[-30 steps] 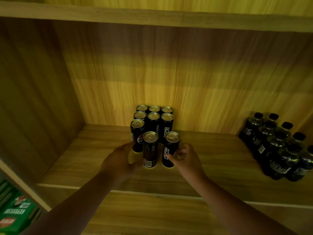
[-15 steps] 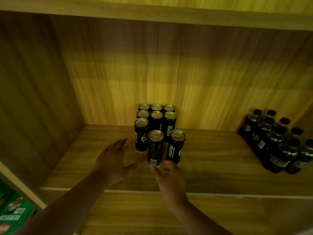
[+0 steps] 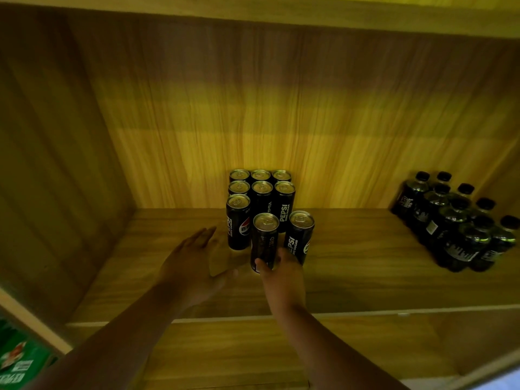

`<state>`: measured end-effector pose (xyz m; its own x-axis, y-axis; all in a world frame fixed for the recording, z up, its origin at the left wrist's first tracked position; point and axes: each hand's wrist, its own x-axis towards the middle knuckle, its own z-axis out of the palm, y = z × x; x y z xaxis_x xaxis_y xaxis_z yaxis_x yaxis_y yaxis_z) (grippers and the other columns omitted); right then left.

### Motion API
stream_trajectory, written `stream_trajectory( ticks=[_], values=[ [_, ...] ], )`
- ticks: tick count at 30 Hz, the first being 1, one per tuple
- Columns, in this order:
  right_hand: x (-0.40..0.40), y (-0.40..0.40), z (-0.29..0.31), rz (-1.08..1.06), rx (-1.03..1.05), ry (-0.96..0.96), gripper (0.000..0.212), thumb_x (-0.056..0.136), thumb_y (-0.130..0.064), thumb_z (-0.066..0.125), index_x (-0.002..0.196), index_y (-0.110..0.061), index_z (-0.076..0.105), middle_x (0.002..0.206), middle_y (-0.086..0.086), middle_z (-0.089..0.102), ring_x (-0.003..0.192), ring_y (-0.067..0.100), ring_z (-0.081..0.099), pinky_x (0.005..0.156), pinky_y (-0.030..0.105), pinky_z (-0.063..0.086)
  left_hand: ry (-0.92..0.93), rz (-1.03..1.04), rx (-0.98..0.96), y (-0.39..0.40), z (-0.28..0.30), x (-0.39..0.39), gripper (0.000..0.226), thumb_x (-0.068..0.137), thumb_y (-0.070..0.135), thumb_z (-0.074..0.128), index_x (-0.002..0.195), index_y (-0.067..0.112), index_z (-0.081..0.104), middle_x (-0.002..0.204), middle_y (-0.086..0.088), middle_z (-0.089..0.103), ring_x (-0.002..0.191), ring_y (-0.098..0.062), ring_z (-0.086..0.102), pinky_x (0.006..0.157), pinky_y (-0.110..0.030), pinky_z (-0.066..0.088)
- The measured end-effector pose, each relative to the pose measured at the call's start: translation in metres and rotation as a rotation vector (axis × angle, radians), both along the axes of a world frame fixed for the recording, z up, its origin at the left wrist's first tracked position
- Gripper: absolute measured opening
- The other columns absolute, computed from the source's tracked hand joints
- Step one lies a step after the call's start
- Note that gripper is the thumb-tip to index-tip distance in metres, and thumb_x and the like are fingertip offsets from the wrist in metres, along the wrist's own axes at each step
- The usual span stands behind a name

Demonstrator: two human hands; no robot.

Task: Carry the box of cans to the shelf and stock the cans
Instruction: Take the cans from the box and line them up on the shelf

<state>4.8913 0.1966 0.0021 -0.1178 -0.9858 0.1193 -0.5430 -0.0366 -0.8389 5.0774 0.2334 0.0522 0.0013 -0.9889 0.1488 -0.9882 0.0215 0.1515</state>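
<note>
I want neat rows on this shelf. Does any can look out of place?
Yes. The front middle can and the front right can stand forward of the block, out of line with the front left can. The right hand touches the middle one.

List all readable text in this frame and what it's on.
"PEPSI ZERO SUGAR": back-right can, printed vertically.
"PEPSI ZERO SUGAR", end partly hidden: front-right can.
"PEPSI" plus logo: left can; its smaller line is blurred.
Front-middle can: unreadable.
Bottles: labels blurred.
Green packs: blurred.
</note>
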Motion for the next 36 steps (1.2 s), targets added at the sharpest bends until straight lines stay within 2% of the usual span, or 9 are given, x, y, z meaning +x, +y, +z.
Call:
stream_trajectory(
  ticks=[7,10,14,20,28,31,33,36],
  values=[
    [0.007,-0.016,-0.003,-0.019,0.015,0.012,0.038,0.091,-0.033,0.071,0.126,-0.020,0.063,0.119,-0.002,0.071,0.110,0.017,0.068,0.084,0.037,0.060,0.020,-0.001,-0.015,-0.003,-0.005,0.001,0.096,0.079,0.080,0.038,0.155,0.035,0.001,0.164,0.007,0.007,0.150,-0.015,0.007,0.117,-0.037,0.019],
    [0.010,-0.027,0.000,-0.024,-0.002,0.022,0.037,0.090,-0.031,0.071,0.125,-0.024,0.063,0.118,-0.004,0.072,0.110,0.017,0.068,0.085,0.039,0.059,0.015,0.008,-0.025,-0.004,-0.009,0.003,0.095,0.079,0.080,0.036,0.155,0.035,0.003,0.164,0.006,0.007,0.151,-0.015,0.005,0.118,-0.037,0.016],
    [0.012,-0.044,0.000,-0.022,0.002,0.048,0.039,0.090,-0.031,0.071,0.127,-0.022,0.061,0.122,-0.002,0.071,0.115,0.019,0.066,0.089,0.035,0.056,-0.011,0.023,-0.027,-0.006,-0.010,0.006,0.096,0.075,0.083,0.026,0.155,0.033,0.007,0.164,0.006,0.004,0.151,-0.014,0.000,0.120,-0.037,0.009],
    [0.012,-0.064,0.001,-0.008,0.024,0.083,0.034,0.093,-0.028,0.069,0.124,-0.015,0.062,0.117,0.004,0.072,0.109,0.022,0.069,0.078,0.026,0.049,-0.019,0.030,-0.011,-0.008,-0.015,0.002,0.093,0.081,0.081,0.028,0.156,0.034,0.000,0.164,0.007,0.001,0.150,-0.013,-0.004,0.117,-0.033,0.002],
    [0.018,-0.075,0.002,0.024,0.014,0.165,0.036,0.094,-0.030,0.068,0.122,-0.011,0.059,0.119,0.008,0.070,0.111,0.025,0.068,0.083,0.033,0.056,-0.013,0.025,-0.019,-0.008,-0.017,-0.003,0.091,0.082,0.080,0.029,0.156,0.034,-0.002,0.164,0.007,0.000,0.151,-0.013,-0.003,0.118,-0.035,0.005],
    [0.017,-0.069,-0.002,0.066,-0.019,0.169,0.039,0.093,-0.033,0.068,0.126,-0.014,0.058,0.121,0.006,0.070,0.113,0.024,0.068,0.086,0.034,0.057,-0.018,0.034,-0.021,-0.008,-0.016,-0.003,0.092,0.081,0.081,0.028,0.156,0.034,0.000,0.164,0.008,0.001,0.151,-0.013,-0.003,0.119,-0.036,0.006],
    [0.010,-0.056,-0.004,0.107,-0.042,0.130,0.042,0.093,-0.037,0.066,0.130,-0.021,0.057,0.123,-0.002,0.069,0.113,0.018,0.067,0.086,0.033,0.057,-0.021,0.036,-0.018,-0.008,-0.016,-0.003,0.093,0.081,0.081,0.029,0.156,0.033,0.002,0.164,0.007,0.001,0.150,-0.013,-0.003,0.119,-0.036,0.006],
    [-0.020,-0.026,-0.002,0.158,0.013,0.061,0.035,0.095,-0.042,0.064,0.127,-0.027,0.060,0.109,-0.013,0.066,0.094,0.004,0.064,0.074,0.020,0.053,-0.018,0.035,-0.018,-0.009,-0.013,-0.004,0.094,0.081,0.080,0.030,0.156,0.031,0.005,0.164,0.007,0.002,0.151,-0.013,-0.003,0.119,-0.036,0.007]
  ],
)
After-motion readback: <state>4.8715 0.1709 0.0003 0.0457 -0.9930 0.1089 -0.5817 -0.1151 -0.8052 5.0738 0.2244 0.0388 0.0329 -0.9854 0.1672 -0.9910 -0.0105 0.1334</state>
